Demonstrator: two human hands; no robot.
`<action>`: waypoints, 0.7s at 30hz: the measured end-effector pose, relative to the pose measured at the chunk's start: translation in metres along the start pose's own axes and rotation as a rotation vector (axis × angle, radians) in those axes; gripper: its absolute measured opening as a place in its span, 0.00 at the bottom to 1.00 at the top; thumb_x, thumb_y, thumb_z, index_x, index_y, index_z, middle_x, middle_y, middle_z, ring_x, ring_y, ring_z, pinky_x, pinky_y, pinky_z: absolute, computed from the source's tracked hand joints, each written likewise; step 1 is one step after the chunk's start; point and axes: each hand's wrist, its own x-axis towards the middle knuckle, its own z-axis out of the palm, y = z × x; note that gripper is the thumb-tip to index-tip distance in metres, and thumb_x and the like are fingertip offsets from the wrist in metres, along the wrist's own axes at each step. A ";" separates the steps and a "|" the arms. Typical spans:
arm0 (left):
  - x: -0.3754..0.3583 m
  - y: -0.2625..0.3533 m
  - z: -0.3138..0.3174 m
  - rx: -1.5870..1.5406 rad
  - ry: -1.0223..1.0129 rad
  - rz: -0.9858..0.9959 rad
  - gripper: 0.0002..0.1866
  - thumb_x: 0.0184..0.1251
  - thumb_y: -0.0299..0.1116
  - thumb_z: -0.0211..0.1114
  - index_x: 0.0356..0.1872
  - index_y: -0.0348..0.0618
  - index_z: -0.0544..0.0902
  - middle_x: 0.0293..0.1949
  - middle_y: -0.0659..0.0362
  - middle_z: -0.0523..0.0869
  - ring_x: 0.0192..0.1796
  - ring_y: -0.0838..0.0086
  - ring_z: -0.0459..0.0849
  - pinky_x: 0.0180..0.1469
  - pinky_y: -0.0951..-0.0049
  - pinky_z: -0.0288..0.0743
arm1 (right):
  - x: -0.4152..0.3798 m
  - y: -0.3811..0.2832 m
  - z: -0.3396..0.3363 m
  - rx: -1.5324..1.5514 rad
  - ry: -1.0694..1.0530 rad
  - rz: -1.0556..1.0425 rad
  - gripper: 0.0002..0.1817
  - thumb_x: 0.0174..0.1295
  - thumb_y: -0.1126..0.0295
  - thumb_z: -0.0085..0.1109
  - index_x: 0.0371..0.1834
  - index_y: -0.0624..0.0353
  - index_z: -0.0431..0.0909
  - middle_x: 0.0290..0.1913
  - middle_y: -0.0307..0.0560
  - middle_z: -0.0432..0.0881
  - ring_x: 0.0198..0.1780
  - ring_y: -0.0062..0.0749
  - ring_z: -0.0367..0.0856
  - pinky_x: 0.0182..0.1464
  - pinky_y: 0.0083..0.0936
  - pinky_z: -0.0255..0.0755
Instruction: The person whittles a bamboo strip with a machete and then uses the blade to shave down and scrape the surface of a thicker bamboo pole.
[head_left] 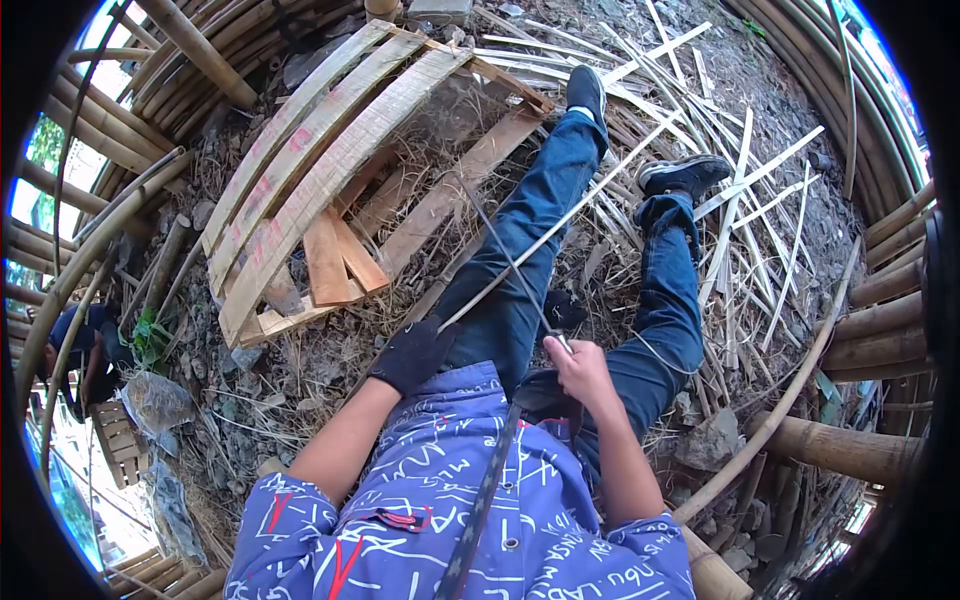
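Observation:
My left hand (415, 357), in a dark glove, is closed around the lower end of a long pale strip (545, 236) that runs up across my thigh. My bare right hand (582, 371) is closed on the handle of a thin dark tool (502, 248), whose length points up and left and crosses the strip above my leg. A dark glove (565, 309) lies between my legs, just above my right hand. My blue trousers (528, 240) stretch out under both the strip and the tool.
A slatted wooden crate (330, 150) stands at the upper left. Pale split strips (742, 185) are scattered beyond my shoes. Bamboo poles (855, 449) line both sides. A rock (708, 440) is at the right. Another person (92, 350) is at the far left.

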 end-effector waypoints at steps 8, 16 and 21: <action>0.025 0.022 0.006 0.130 0.083 -0.186 0.26 0.69 0.56 0.49 0.37 0.39 0.79 0.31 0.40 0.84 0.37 0.45 0.84 0.42 0.51 0.77 | 0.012 -0.018 -0.028 -0.332 0.026 -0.079 0.33 0.59 0.39 0.54 0.24 0.66 0.81 0.25 0.65 0.80 0.32 0.61 0.80 0.35 0.45 0.72; 0.075 0.047 0.004 0.206 -0.002 -0.220 0.29 0.69 0.58 0.47 0.42 0.39 0.80 0.40 0.40 0.84 0.44 0.45 0.83 0.47 0.50 0.76 | 0.064 0.022 -0.023 -0.583 0.198 -0.225 0.35 0.57 0.35 0.53 0.27 0.63 0.79 0.27 0.63 0.82 0.34 0.59 0.82 0.36 0.47 0.74; 0.091 0.048 0.010 0.183 0.045 -0.208 0.28 0.68 0.59 0.50 0.38 0.40 0.81 0.35 0.39 0.84 0.41 0.44 0.84 0.46 0.50 0.76 | 0.078 0.037 0.001 -0.245 0.208 -0.163 0.36 0.57 0.34 0.54 0.25 0.64 0.80 0.27 0.64 0.81 0.36 0.59 0.82 0.39 0.49 0.74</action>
